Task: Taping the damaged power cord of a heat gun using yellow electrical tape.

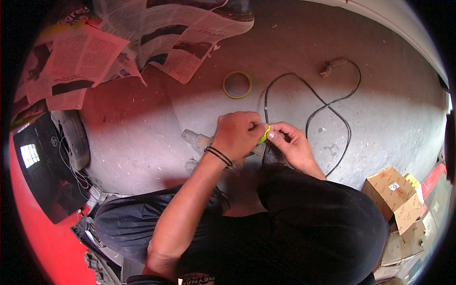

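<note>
My left hand (240, 135) and my right hand (294, 148) meet in front of my knees, fingertips pinched together. Between them shows a small bright yellow-green piece (264, 135); its kind is too small to make out. Partly hidden behind my left hand and wrist, a greyish power tool (195, 139) lies on the floor. A black cable (267, 97) comes down to just behind my fingers; I cannot tell whether they touch it. Below the hands, a patterned dark shoe (274, 156) is partly visible.
A yellow-rimmed ring (237, 85), likely a tape roll, lies beyond my hands. The cable loops rightward to its plug end (326, 71). Newspaper sheets (95, 57) hang at the upper left. A black panel (45, 166) leans at left; a cardboard box (387, 190) stands at right.
</note>
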A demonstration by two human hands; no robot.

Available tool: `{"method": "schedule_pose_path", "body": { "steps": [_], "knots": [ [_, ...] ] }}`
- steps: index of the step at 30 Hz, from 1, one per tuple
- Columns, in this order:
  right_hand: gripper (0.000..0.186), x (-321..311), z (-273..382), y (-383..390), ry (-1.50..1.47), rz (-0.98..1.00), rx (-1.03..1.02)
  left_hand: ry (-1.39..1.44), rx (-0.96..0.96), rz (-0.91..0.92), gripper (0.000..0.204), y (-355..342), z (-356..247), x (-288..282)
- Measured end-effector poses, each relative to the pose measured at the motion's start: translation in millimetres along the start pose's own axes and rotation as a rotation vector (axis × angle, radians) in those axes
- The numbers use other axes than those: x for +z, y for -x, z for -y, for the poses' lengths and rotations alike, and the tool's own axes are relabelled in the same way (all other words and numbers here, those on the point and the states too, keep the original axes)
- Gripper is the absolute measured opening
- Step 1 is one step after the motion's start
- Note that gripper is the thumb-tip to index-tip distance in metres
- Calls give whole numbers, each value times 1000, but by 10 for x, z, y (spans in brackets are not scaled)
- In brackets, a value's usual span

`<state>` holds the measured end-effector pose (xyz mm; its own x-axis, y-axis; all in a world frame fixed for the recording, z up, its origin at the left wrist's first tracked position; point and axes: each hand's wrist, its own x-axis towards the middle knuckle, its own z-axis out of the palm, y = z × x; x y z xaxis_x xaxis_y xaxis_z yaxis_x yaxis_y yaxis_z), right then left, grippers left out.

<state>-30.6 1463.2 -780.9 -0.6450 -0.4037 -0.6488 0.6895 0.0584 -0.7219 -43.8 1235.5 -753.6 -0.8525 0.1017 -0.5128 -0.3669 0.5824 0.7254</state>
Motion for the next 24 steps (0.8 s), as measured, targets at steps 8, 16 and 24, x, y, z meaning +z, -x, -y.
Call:
{"method": "schedule_pose_path", "body": {
  "steps": [8,16,24],
  "knots": [
    [17,39,27,15,-124,-38,71,-495,89,-31,31,-141,-522,84],
    [17,-37,-202,-110,-120,-68,-67,-112,63,3,38,-53,-767,145],
    [21,-5,-135,-172,-122,49,-52,600,-138,-325,29,191,452,39]
  ]
}}
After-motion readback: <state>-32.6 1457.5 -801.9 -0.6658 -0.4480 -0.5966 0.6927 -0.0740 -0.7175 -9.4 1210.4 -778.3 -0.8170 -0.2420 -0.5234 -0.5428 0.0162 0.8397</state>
